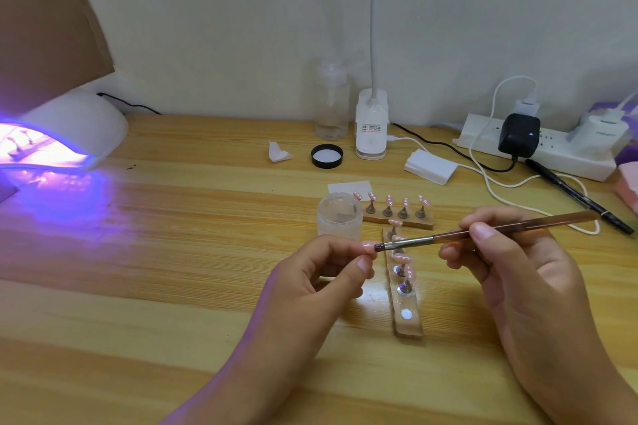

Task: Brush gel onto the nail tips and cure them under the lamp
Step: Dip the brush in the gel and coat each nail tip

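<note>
Left hand [321, 272] pinches a pink nail tip [368, 245] just beside the wooden holder strip [409, 324]; right hand [500, 252] grips the gel brush [448, 237], bristles touching the tip. Tip probably light, slick, flexible: hold underneath, lightly.

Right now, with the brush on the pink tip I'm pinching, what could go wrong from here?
1. The left hand pinches the small pink nail tip right where the brown-handled brush in the right hand touches: gel may smear onto skin.
2. The open clear plastic jar stands just beyond that hand, its black round lid off; a knock could tip it onto the wooden strip of mounted tips.
</note>
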Action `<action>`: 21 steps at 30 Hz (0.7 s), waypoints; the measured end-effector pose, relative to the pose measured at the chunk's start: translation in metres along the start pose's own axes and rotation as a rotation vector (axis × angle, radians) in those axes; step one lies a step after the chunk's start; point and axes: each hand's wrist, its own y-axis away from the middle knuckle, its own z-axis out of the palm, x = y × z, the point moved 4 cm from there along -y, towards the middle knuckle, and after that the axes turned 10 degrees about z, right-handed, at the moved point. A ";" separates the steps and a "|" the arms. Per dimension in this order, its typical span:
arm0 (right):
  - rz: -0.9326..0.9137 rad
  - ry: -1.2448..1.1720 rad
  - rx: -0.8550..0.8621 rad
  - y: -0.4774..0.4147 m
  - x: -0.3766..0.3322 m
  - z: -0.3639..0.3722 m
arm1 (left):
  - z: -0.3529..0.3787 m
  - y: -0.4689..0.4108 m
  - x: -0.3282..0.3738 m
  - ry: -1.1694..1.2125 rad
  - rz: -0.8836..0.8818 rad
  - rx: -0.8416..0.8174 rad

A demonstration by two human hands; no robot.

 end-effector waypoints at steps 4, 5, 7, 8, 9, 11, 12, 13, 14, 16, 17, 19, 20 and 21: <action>-0.022 -0.011 0.006 0.001 -0.002 0.000 | 0.000 0.000 0.001 0.005 0.006 -0.008; -0.024 -0.010 0.005 0.002 -0.002 0.000 | 0.000 -0.001 0.001 0.006 0.004 -0.008; -0.035 0.008 -0.001 0.002 -0.002 0.000 | 0.001 -0.001 0.001 0.007 0.003 -0.005; -0.040 0.017 -0.003 0.002 -0.001 0.000 | 0.001 -0.001 0.001 0.011 0.004 -0.003; -0.041 0.020 -0.004 0.002 -0.001 0.000 | 0.001 -0.001 0.001 0.014 0.004 -0.003; -0.047 0.024 0.002 0.002 -0.001 -0.001 | 0.001 -0.001 0.002 0.019 0.004 -0.004; -0.052 0.031 0.001 0.002 -0.001 -0.001 | 0.001 -0.001 0.002 0.022 0.003 -0.004; -0.057 0.039 0.002 0.002 -0.001 -0.001 | 0.001 -0.001 0.002 0.024 0.002 -0.003; -0.064 0.048 0.006 0.002 -0.001 -0.001 | 0.001 -0.001 0.002 0.024 0.003 -0.002; -0.083 0.072 0.009 0.002 -0.001 0.000 | 0.001 -0.001 0.002 0.023 0.007 0.002; -0.093 0.084 0.007 0.003 -0.002 0.000 | 0.001 0.000 0.001 0.024 0.005 0.004; -0.120 0.118 0.001 0.004 -0.003 0.002 | 0.001 0.000 0.000 0.024 0.000 0.008; -0.135 0.136 0.003 0.005 -0.003 0.002 | 0.001 0.000 0.000 0.023 -0.001 0.009; -0.147 0.148 0.004 0.005 -0.003 0.002 | 0.001 0.000 0.000 0.023 -0.003 0.010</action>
